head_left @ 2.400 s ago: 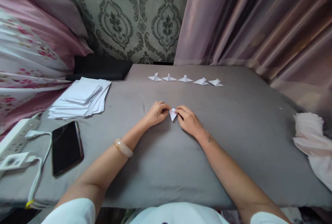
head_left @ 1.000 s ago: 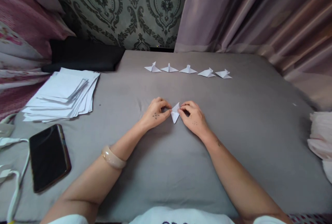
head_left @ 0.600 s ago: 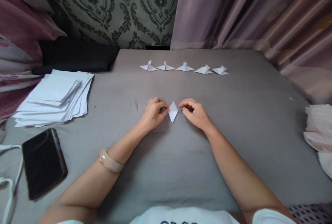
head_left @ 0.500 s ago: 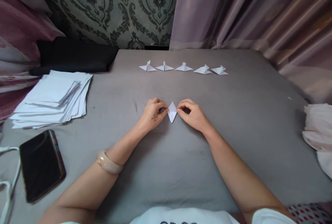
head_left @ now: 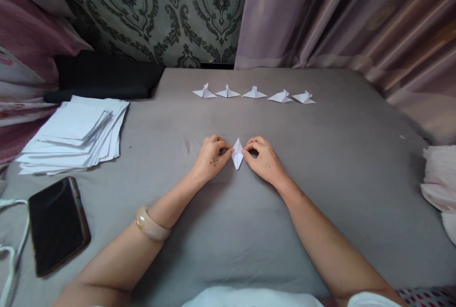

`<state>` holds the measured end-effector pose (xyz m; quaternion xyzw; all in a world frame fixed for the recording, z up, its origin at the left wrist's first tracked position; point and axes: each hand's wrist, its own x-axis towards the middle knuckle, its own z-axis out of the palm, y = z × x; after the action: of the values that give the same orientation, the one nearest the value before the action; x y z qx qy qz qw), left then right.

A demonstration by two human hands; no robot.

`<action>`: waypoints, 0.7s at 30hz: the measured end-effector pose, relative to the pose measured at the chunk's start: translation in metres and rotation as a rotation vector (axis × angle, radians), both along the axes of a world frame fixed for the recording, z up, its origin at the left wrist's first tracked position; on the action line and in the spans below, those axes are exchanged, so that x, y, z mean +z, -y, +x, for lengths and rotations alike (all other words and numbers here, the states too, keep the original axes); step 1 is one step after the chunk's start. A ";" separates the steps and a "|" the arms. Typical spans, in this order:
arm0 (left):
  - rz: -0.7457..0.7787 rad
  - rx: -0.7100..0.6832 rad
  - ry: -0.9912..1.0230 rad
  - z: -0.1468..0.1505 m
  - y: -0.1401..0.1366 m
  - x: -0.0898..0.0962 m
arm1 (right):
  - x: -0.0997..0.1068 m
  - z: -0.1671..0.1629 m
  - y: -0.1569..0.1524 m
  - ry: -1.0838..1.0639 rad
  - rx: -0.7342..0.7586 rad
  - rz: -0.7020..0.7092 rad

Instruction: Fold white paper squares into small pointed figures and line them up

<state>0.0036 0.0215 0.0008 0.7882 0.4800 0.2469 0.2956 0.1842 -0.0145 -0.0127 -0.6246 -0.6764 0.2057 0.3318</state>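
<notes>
A small white folded paper [head_left: 237,156], diamond-shaped with creases down its middle, is held between my two hands over the grey cloth. My left hand [head_left: 213,156] pinches its left corner between thumb and forefinger. At the opposite corner, the thumb and fingertips of my right hand [head_left: 264,159] are closed on the paper's right edge. Farther back, several white origami cranes [head_left: 254,92] stand in a row, apart from both hands.
A stack of white paper [head_left: 71,136] lies at the left on the grey cloth surface [head_left: 356,193]. Nearer me are a dark phone [head_left: 59,226] and a white cable [head_left: 21,240]. A black folded item [head_left: 107,77] lies behind the stack, and pale fabric [head_left: 440,179] bunches at the right edge.
The fingertips of my right hand have shifted slightly on the paper's right side, and the diamond looks a little narrower and taller. My left hand keeps its pinch. The whole view has drifted slightly.
</notes>
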 end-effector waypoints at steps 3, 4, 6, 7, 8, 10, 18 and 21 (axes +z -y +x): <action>0.016 0.012 -0.011 0.001 -0.001 -0.003 | -0.001 -0.001 0.000 0.000 -0.019 0.002; 0.020 0.014 -0.013 0.001 -0.001 -0.004 | -0.001 -0.002 0.000 0.000 -0.023 0.003; 0.029 0.013 -0.017 0.001 -0.002 -0.007 | -0.001 -0.002 0.000 0.000 -0.029 0.004; 0.037 0.011 -0.017 0.001 -0.002 -0.009 | -0.001 -0.003 0.000 0.001 -0.033 0.004; 0.047 0.011 -0.017 0.001 -0.002 -0.011 | -0.001 -0.003 0.000 0.003 -0.037 0.004; 0.079 0.010 -0.013 0.001 -0.001 -0.016 | 0.000 -0.004 0.000 0.012 -0.049 0.003; 0.213 -0.068 -0.084 0.000 0.003 -0.015 | -0.003 0.000 -0.003 -0.016 -0.036 -0.032; 0.265 -0.182 -0.124 0.001 0.004 -0.013 | -0.005 0.005 -0.003 -0.051 0.020 -0.033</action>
<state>0.0048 0.0172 -0.0119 0.8741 0.3873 0.2313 0.1801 0.1888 -0.0116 -0.0181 -0.6177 -0.6704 0.2362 0.3365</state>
